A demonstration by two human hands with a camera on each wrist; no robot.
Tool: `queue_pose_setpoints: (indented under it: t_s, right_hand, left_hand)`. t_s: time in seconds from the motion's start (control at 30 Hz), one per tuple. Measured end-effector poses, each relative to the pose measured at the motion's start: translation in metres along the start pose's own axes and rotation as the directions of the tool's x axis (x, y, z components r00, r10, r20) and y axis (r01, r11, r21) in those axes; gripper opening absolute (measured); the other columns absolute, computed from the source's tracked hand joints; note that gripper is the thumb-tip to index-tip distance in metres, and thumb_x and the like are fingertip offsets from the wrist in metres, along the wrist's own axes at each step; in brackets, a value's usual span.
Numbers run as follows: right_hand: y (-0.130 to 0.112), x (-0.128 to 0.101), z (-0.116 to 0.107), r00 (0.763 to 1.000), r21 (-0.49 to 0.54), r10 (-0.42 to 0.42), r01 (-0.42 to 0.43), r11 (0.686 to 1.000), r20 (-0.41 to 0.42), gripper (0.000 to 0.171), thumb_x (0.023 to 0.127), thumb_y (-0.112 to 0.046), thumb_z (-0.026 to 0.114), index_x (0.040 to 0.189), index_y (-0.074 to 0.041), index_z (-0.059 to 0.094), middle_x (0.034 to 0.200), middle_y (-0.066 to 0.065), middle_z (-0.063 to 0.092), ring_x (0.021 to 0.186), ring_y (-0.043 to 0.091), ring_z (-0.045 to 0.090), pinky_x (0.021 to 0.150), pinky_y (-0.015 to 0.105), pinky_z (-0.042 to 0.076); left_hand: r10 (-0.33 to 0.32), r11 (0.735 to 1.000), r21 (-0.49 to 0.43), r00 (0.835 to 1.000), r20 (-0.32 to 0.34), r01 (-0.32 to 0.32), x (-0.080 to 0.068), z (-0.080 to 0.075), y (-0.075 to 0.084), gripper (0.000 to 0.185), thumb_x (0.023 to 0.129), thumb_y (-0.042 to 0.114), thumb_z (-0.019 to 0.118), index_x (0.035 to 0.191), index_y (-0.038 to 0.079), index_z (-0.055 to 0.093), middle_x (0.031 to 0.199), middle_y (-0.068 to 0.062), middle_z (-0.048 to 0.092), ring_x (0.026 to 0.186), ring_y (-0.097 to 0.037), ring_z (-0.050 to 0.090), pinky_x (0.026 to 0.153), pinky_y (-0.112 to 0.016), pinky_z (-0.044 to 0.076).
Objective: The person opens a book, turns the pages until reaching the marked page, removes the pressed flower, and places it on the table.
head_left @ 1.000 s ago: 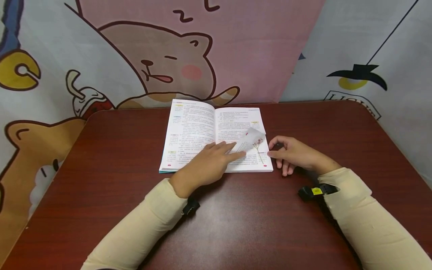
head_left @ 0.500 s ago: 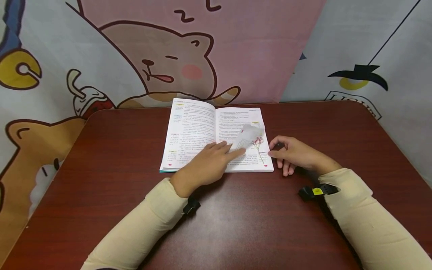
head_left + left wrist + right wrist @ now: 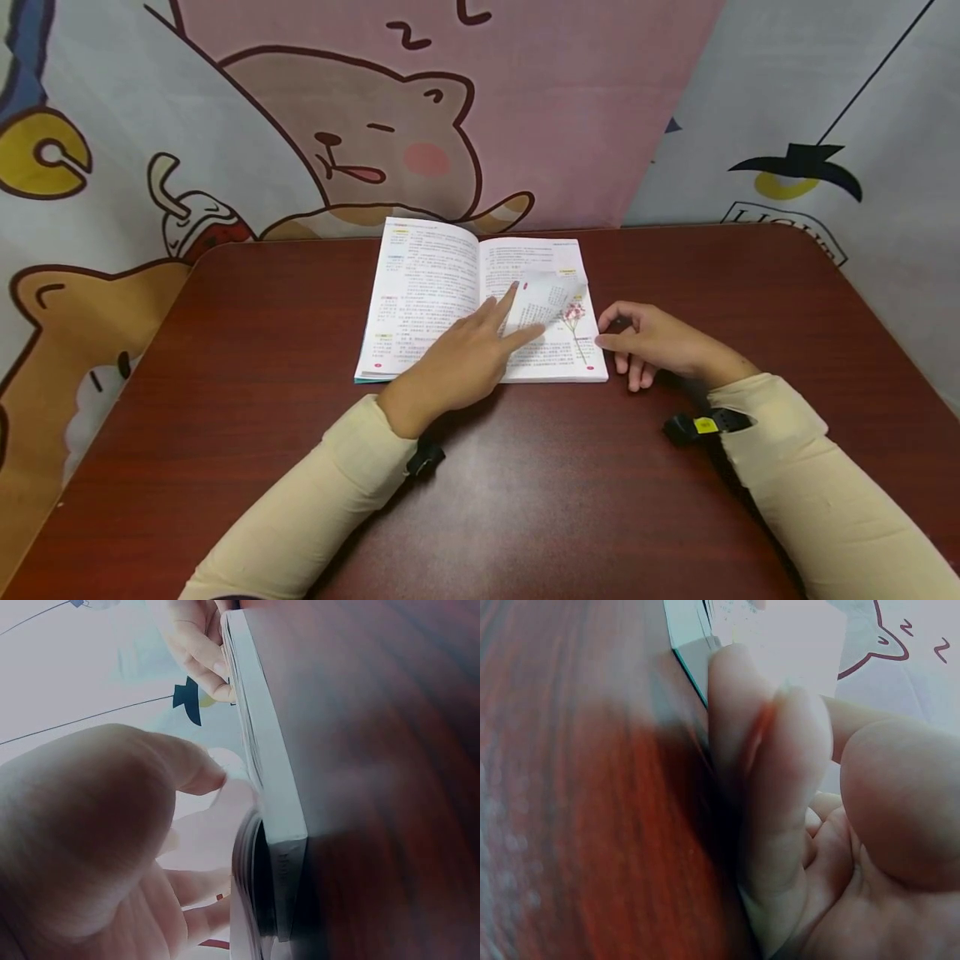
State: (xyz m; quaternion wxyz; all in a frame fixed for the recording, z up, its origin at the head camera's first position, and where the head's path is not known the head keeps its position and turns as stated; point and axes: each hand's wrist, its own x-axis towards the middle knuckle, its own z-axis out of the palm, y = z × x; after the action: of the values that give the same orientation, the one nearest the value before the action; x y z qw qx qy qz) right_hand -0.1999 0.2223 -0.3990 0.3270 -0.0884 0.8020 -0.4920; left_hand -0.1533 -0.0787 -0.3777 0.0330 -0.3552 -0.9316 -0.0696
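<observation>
An open book (image 3: 427,308) with printed text lies on the table. One right-hand page (image 3: 536,296) is curled over toward the spine and shows a faint back side. My left hand (image 3: 457,358) rests over the book's lower middle, index finger and thumb spread and fairly straight against the curled page. In the left wrist view the thumb (image 3: 191,765) touches the page's curl. My right hand (image 3: 648,342) rests beside the book's right edge, fingers loosely bent, the thumb tip at or very near that edge. A pink flower picture (image 3: 573,321) shows on the page beneath.
The reddish-brown wooden table (image 3: 525,500) extends around the book on all sides. Behind its far edge hangs a cartoon-printed backdrop (image 3: 570,108). Black straps with a small device (image 3: 686,429) sit at the wrists.
My left index finger has slid up and away along the curled page, widening its gap from the thumb. The page has folded further toward the spine. My right hand has stayed still.
</observation>
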Motion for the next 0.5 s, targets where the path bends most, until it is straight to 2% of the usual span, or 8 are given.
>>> queue_pose_setpoints:
  t_s: [0.2,0.4,0.5]
  right_hand:
    - [0.0007,0.0006,-0.0002,1.000,-0.001,-0.003,0.003,1.000,0.000,0.041,0.099,-0.024,0.062,0.127,-0.002,0.042,0.067,0.011,0.060,0.045,0.020,0.064,0.042,0.035,0.053]
    - [0.0015,0.0016,0.0007,1.000,0.003,0.003,-0.003,1.000,-0.002,0.039,0.100,-0.023,0.061,0.127,-0.002,0.042,0.067,0.011,0.060,0.044,0.020,0.064,0.042,0.035,0.053]
    - [0.0013,0.0015,0.0011,1.000,0.004,0.004,-0.004,1.000,-0.004,0.039,0.100,-0.023,0.062,0.126,-0.002,0.042,0.067,0.011,0.060,0.044,0.020,0.064,0.042,0.035,0.053]
  left_hand:
    - [0.004,1.000,0.002,0.999,-0.047,-0.004,0.0008,0.0000,-0.0011,0.056,0.097,0.010,0.053,0.147,0.033,0.050,0.168,-0.020,0.005,0.150,-0.045,0.025,0.108,-0.053,0.045]
    - [0.051,0.998,0.034,0.992,-0.115,-0.047,0.0005,0.0006,-0.0025,0.055,0.094,0.011,0.057,0.146,0.029,0.054,0.169,-0.016,0.002,0.154,-0.040,0.017,0.118,-0.048,0.035]
    - [0.061,0.997,0.059,0.990,-0.125,-0.054,0.0008,0.0009,-0.0029,0.054,0.094,0.012,0.059,0.146,0.027,0.054,0.169,-0.013,0.003,0.155,-0.037,0.013,0.120,-0.050,0.031]
